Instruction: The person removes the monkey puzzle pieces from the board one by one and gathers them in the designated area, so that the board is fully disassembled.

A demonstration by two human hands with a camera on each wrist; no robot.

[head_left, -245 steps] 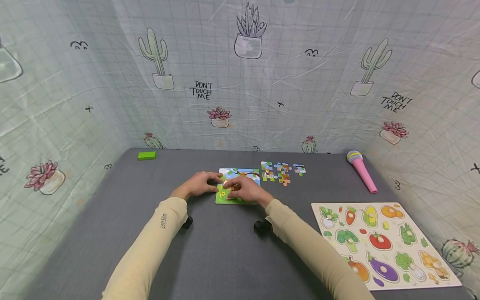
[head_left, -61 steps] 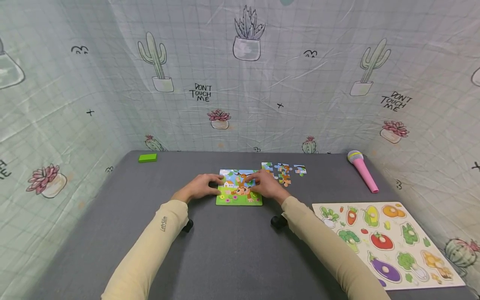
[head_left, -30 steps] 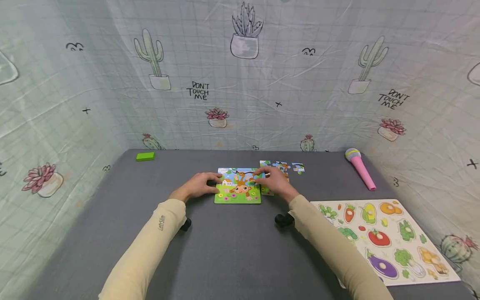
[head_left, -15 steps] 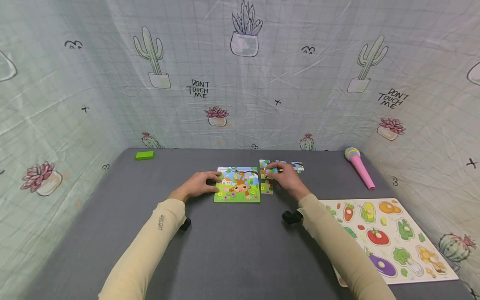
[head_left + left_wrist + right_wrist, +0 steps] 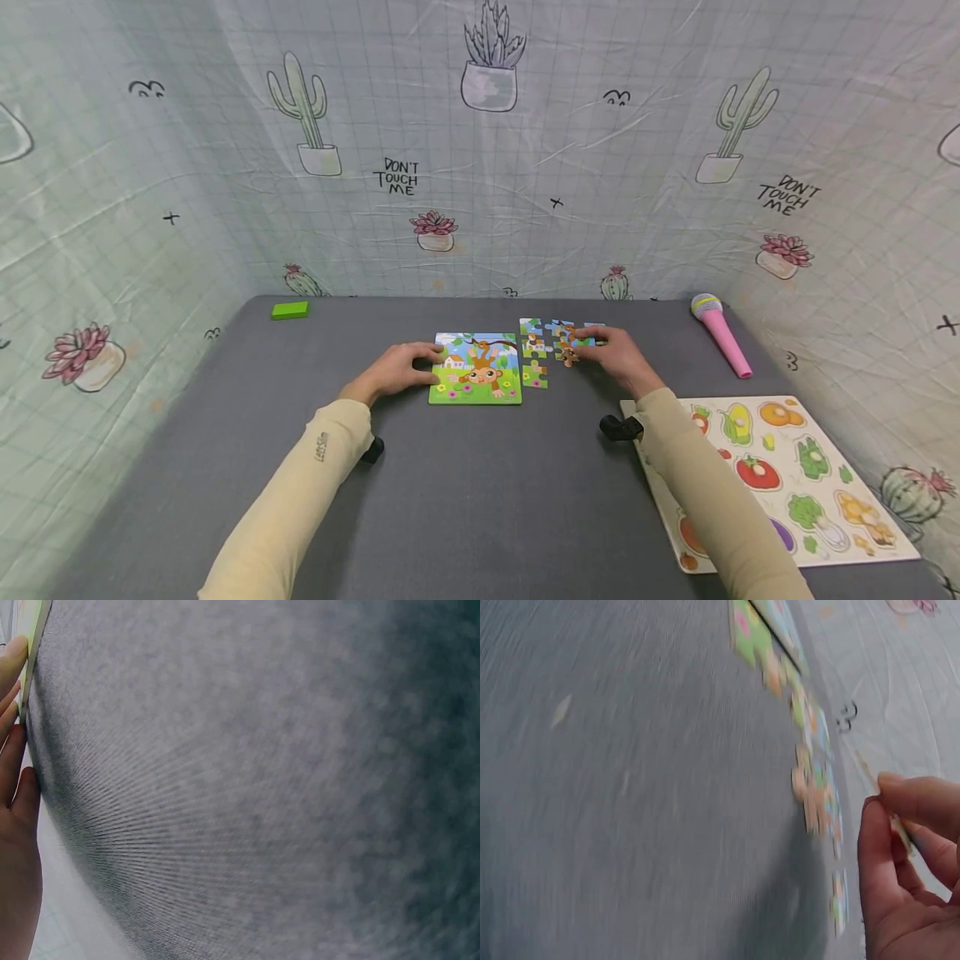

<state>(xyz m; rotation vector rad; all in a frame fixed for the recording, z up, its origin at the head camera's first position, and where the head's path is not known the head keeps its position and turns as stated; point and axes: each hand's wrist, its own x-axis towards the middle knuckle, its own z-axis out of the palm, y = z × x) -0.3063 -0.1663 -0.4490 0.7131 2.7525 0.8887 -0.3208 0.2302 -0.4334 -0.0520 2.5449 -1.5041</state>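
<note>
A flat picture puzzle board (image 5: 480,367) with a monkey on it lies mid-table. My left hand (image 5: 393,367) rests at its left edge, fingers and thumb touching the rim. To the right of the board are several loose puzzle pieces (image 5: 534,345), including a green flowered one (image 5: 535,375) at the near left. Over the right end of that group is my right hand (image 5: 617,360), which hides some of them. In the right wrist view it pinches a thin puzzle piece (image 5: 902,836), edge-on, its picture hidden, held up above the others.
On the right lies a large vegetable peg board (image 5: 806,492), partly under the right sleeve. Behind it is a pink toy microphone (image 5: 726,342). A green block (image 5: 289,311) sits at the back left. Patterned cloth walls (image 5: 487,192) enclose the grey table (image 5: 465,500).
My right hand has moved right from the monkey board to over the loose pieces. Since the oldest frame, the green flowered piece has joined them. The left hand stays at the board's edge.
</note>
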